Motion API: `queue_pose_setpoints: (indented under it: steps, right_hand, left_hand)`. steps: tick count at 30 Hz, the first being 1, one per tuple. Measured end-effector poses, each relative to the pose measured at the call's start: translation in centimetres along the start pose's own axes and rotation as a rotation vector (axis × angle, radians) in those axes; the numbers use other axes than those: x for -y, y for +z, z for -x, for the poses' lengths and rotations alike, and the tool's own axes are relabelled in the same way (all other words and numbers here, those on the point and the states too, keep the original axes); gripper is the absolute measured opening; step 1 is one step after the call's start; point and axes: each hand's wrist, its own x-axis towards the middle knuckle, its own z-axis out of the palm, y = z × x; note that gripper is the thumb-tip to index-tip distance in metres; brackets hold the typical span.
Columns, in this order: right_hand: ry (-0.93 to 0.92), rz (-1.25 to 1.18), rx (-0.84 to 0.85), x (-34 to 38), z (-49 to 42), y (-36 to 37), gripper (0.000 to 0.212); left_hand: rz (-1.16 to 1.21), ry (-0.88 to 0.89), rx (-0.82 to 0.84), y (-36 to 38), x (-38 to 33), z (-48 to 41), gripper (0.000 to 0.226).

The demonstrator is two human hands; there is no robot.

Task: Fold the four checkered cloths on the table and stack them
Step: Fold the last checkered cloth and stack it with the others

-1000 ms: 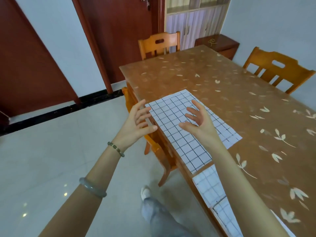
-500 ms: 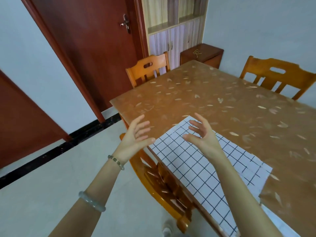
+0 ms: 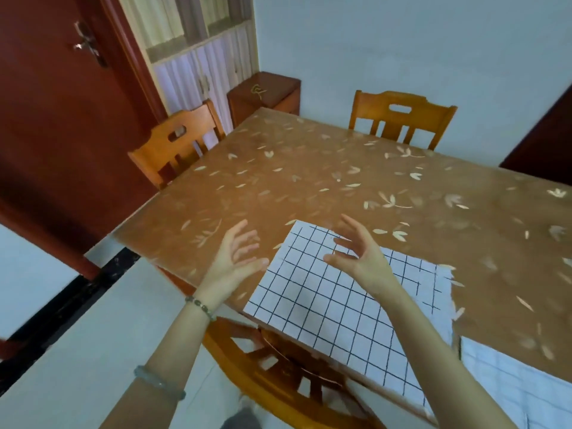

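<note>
Hovering above the table (image 3: 309, 181), the left hand (image 3: 230, 263) and right hand (image 3: 360, 253) hold nothing, fingers spread apart; the checkered cloth (image 3: 325, 308) lies flat beneath; a second cloth (image 3: 510, 376) lies beside it.

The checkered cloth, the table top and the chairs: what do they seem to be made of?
The checkered cloth looks like thin woven fabric, matte white with black grid lines; its right edge looks frayed. The table top seems covered by a glossy brown sheet printed with pale leaves, perhaps vinyl, since it shines. The chairs look like varnished orange wood with slatted backs.
</note>
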Motion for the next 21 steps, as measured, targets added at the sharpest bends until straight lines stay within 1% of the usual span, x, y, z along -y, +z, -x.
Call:
queue_pose_setpoints:
  steps: [2,4,8,11,16,21]
  right_hand:
    - [0.029,0.023,-0.063,-0.1,-0.1,0.8,0.079]
    - [0.051,0.037,-0.125,0.0,0.2,1.5,0.081]
    - [0.079,0.041,-0.237,0.1,1.5,2.6,0.079]
    - [0.119,0.035,-0.337,-0.6,2.7,2.7,0.078]
    - [0.190,0.070,-0.429,-2.2,4.2,1.7,0.079]
    - [0.275,0.160,-0.427,-5.3,4.6,-0.7,0.080]
  left_hand:
    - [-0.008,0.001,0.081,-1.2,0.4,-1.7,0.087]
    - [-0.013,-0.001,0.150,-2.1,0.5,-3.0,0.088]
    - [-0.025,-0.023,0.305,-3.0,0.6,-5.6,0.096]
    - [-0.055,-0.045,0.410,-1.9,1.1,-7.4,0.092]
    - [-0.078,-0.097,0.492,0.4,3.4,-9.1,0.085]
    - [-0.124,-0.212,0.467,2.7,6.1,-10.7,0.084]
